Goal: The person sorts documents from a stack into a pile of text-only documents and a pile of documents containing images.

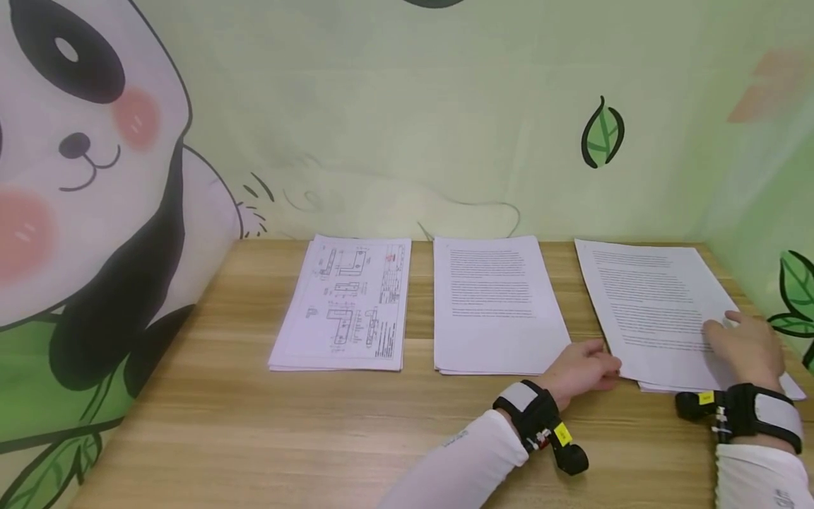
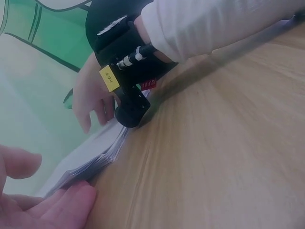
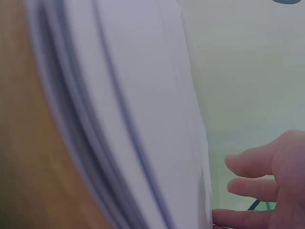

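See at the far left a big panda, printed on the pale green wall. Find below the wall a wooden table, with three paper piles in one row. Notice first the drawing pile, with technical drawings turned sideways on the top sheet and a little of the lower sheets showing. Find next the middle pile, with text on the upper part and blank paper below. Meet then the white left sleeve, followed by the left wristband, black with a yellow label. See after this the left hand, near the lower right corner of the middle pile, with rather straight fingers, apart from the thumb, touching the left edge of the right pile. Find this right pile on the table between the two hands, slightly turned, printed with text, uneven at the near edge. See at its right part the right hand, with fingers stretched and spaced apart in the right wrist view, the lowest one at the paper edge. Cannot tell the strength of this contact. Find nearer the right wristband, also black, then the white right sleeve. See last, at the right border, green leaves on the wall.
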A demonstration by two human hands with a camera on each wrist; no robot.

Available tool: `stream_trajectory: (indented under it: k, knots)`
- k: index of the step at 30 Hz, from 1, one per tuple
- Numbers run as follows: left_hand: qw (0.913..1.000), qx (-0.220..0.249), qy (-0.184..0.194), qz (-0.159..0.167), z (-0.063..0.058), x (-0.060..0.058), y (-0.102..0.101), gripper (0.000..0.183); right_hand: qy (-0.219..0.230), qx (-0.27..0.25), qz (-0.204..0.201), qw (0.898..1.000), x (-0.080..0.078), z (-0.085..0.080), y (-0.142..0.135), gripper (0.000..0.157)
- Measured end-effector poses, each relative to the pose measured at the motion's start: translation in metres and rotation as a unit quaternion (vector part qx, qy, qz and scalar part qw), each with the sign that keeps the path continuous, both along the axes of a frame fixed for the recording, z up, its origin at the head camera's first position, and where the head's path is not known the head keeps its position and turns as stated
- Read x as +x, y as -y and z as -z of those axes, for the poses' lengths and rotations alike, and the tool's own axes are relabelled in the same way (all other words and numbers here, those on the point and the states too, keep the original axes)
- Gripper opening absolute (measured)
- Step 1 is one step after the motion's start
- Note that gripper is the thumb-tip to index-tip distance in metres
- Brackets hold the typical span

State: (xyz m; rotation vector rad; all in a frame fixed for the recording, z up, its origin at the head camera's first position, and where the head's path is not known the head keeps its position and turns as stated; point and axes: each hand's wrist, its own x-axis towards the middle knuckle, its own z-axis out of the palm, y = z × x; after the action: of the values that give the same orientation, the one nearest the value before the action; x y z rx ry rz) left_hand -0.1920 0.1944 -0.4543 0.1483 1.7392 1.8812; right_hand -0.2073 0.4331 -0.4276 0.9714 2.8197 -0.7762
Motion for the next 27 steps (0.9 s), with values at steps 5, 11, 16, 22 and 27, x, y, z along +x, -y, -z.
stream_trajectory:
  k: [5,11,16,22,27]
  knots:
    - [0.9997,0.001,0.012,-0.022,-0.002,-0.002,-0.003,0.029,-0.001,0.017,-0.01,1.0,-0.003,-0.002,0.004,0.061]
    - [0.9982,0.015,0.002,-0.058,-0.004,-0.003,-0.005,0.019,-0.019,0.005,-0.035,0.999,-0.004,-0.005,0.013,0.06]
    - [0.9951,0.056,-0.009,-0.081,-0.001,-0.006,-0.003,0.026,-0.031,-0.009,-0.052,0.998,-0.003,-0.011,0.018,0.062]
    - [0.9894,0.113,-0.003,-0.091,0.002,-0.006,0.007,0.036,-0.043,-0.045,-0.055,0.997,-0.003,-0.012,0.023,0.066]
    - [0.9898,0.112,-0.02,-0.085,-0.001,-0.008,0.025,0.035,-0.051,-0.108,-0.06,0.991,-0.01,-0.008,0.027,0.078]
